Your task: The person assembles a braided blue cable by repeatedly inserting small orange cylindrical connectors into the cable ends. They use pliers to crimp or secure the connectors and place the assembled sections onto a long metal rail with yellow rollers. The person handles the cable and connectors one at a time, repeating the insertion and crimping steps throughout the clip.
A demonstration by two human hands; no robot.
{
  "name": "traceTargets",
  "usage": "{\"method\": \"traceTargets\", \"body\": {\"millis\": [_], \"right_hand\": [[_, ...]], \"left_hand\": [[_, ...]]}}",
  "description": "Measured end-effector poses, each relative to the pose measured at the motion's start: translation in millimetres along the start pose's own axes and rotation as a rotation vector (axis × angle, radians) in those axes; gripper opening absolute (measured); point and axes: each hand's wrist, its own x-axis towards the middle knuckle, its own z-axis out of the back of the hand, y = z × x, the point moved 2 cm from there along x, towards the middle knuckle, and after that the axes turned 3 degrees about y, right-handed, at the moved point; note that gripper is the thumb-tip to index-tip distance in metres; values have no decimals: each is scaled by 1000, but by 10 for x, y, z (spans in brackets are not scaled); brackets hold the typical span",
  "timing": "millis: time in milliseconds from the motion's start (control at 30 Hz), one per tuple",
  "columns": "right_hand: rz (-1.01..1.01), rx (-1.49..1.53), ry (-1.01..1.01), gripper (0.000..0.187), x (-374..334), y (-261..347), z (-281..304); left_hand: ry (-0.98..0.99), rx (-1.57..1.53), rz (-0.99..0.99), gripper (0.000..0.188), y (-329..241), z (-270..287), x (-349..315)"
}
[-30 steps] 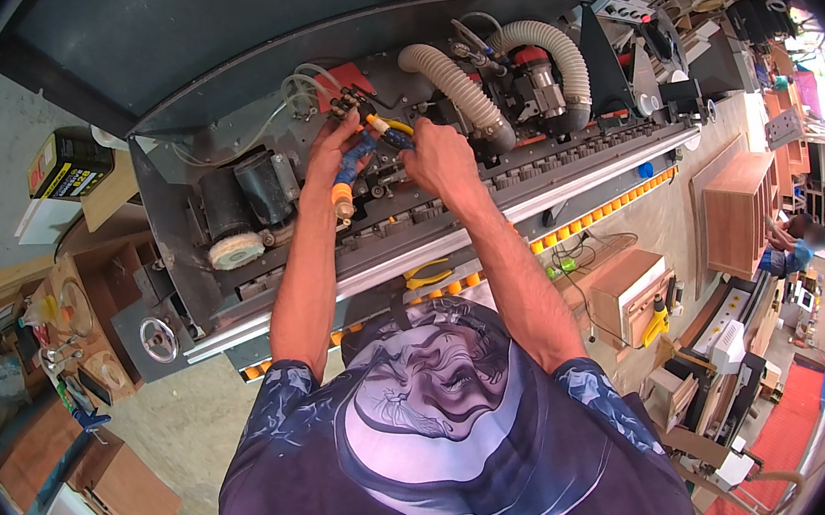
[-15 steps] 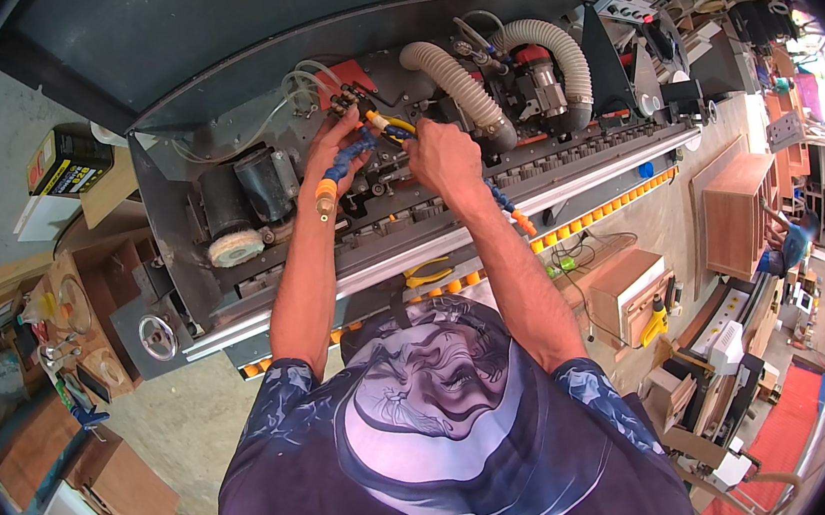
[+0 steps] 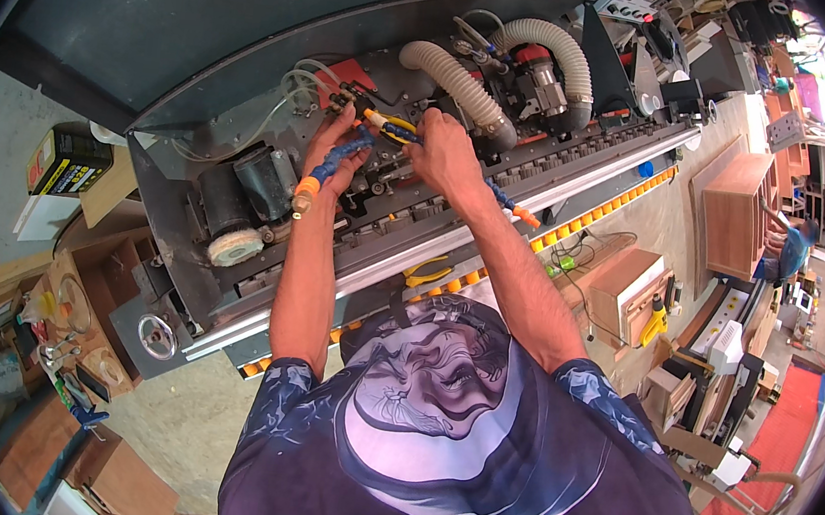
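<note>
Inside the long machine, my left hand [image 3: 334, 144] has its fingers closed at the metal valve fitting [image 3: 347, 98]. A blue segmented hose [image 3: 341, 156] with an orange nozzle end [image 3: 306, 191] lies across that hand. My right hand [image 3: 446, 159] is closed round a yellow-handled tool, probably pliers [image 3: 398, 127], whose head points toward the fitting; my fingers hide part of it. Another orange nozzle [image 3: 525, 216] on a blue hose shows beyond my right forearm. Thin clear tubes [image 3: 295, 84] run from the fitting to the left.
Two ribbed hoses [image 3: 451, 81] arch over motors at the right. A black motor with a pale buffing wheel [image 3: 234, 248] sits left. Yellow-black pliers [image 3: 426, 271] lie by the front rail [image 3: 382, 264]. The raised dark cover [image 3: 288, 3] stands behind. Another person [image 3: 794, 247] is far right.
The blue hose over my left hand has swung left, its nozzle moving off my wrist. My right hand has shifted slightly, still holding the yellow-handled tool.
</note>
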Motion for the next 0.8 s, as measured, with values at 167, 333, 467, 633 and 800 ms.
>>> {"method": "traceTargets", "body": {"millis": [167, 333, 467, 633, 800], "right_hand": [[6, -3, -14, 33, 0, 45, 7], [-21, 3, 35, 34, -20, 26, -54], [-67, 22, 100, 36, -34, 20, -108], [-93, 12, 185, 39, -42, 45, -143], [-97, 104, 174, 41, -59, -17, -212]], "left_hand": [[19, -41, -4, 40, -11, 4, -2], [-3, -83, -6, 33, -14, -9, -3], [0, -13, -9, 43, 3, 4, -1], [12, 49, -32, 46, 11, -65, -43], [-3, 63, -42, 49, 14, -89, -36]]}}
